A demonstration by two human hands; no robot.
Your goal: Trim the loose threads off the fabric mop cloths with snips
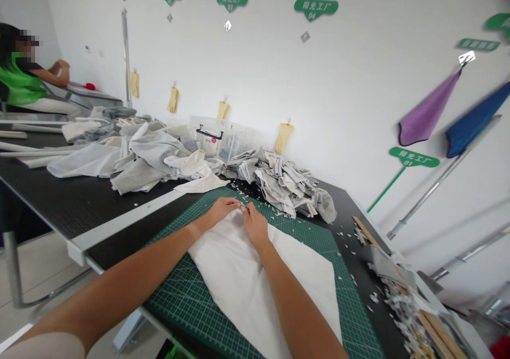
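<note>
A large white cloth (239, 279) lies spread over the green cutting mat (179, 274), its far end drawn up to a narrow tip. My left hand (223, 209) pinches that tip between thumb and fingers. Close against it, my right hand (255, 225) is closed around a small dark tool (247, 209). Only a little of the tool shows, so its kind cannot be made out. Tiny white scraps (274, 210) dot the mat just beyond my hands.
Heaps of grey and white cloth (155, 152) cover the table's far side, with a second pile (290, 184) to its right. Behind stands a clear plastic bin (211, 138). Wooden strips (434, 327) and clippings (402, 306) line the right edge. Another person (24, 77) sits far left.
</note>
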